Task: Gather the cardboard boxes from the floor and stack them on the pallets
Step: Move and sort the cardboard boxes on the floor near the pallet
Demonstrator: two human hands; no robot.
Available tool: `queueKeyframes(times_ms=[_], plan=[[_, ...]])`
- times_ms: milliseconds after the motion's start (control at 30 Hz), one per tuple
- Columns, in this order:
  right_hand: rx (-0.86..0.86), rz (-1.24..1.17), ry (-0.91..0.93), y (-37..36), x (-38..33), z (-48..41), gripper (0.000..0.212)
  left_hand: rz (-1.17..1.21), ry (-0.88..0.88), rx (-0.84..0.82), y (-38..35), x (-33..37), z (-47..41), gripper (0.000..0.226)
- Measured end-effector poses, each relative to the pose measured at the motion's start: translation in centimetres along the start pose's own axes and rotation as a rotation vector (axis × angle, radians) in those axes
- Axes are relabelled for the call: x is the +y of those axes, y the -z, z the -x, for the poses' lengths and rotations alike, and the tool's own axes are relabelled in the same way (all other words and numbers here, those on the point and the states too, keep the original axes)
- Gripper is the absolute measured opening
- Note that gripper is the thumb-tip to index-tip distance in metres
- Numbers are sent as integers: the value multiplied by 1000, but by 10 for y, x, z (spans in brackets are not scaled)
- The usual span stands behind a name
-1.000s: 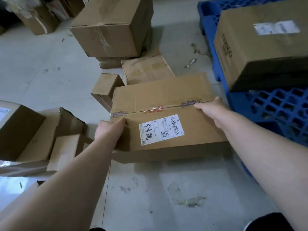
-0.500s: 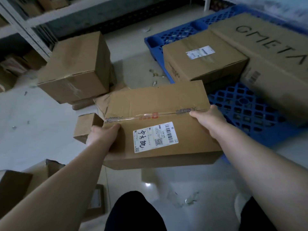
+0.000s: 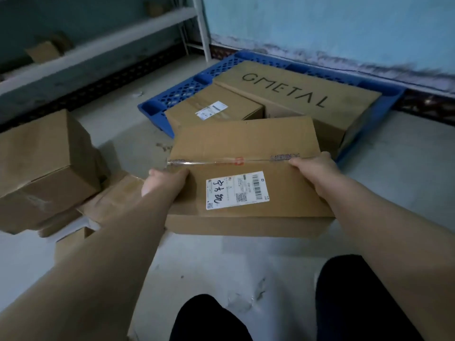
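I hold a flat cardboard box (image 3: 246, 143) with a taped seam and a white shipping label in the air above the floor. My left hand (image 3: 165, 183) grips its left edge and my right hand (image 3: 314, 169) grips its right edge, thumbs on top. Just beyond it lies the blue pallet (image 3: 374, 94) against the wall. On the pallet rest a long box marked GMETAL (image 3: 295, 94) and a smaller labelled box (image 3: 211, 112) beside it.
A large box (image 3: 46, 163) sits on the floor at left on top of flatter boxes (image 3: 118, 195), with a small box (image 3: 71, 239) near my left arm. White shelving (image 3: 197, 25) stands at the back. My dark-trousered legs (image 3: 357, 299) are below.
I have lifted the box off the floor and turned right toward the pallet. The pallet with its two boxes now lies straight ahead; the floor boxes have shifted to the left.
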State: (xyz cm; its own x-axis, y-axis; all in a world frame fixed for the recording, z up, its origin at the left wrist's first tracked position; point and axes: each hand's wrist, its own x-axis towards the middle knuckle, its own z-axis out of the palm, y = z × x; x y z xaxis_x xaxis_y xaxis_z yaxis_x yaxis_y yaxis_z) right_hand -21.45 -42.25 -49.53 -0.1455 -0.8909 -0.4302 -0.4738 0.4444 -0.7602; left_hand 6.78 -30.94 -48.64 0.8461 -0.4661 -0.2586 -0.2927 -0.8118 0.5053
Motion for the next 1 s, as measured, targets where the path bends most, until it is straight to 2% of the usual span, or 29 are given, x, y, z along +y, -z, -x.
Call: queueKeyframes(times_ms=[100,267,467,600,767,900,1000], plan=[[56,-93,-41,26,11,-10,82,-38,-67,-33,-16,41,8,89],[139,-187,-103,56,33,-29,70,-96,-187,-84,-49,85,15,86],[128,-337,-180,54,39,-47,66,-151,-272,-60,-43,128,11,81],[109,-321,-130,46,14,-59,71,-107,-232,54,-38,133,-5,81],[111,-283,-118,35,29,-109,74,-90,-177,78,-82,130,-22,83],[106,-237,-224,27,67,-143,75,-132,-191,31,-135,134,-32,80],[78,-218,-329,21,91,-161,69,-259,-166,12,-169,138,-39,85]])
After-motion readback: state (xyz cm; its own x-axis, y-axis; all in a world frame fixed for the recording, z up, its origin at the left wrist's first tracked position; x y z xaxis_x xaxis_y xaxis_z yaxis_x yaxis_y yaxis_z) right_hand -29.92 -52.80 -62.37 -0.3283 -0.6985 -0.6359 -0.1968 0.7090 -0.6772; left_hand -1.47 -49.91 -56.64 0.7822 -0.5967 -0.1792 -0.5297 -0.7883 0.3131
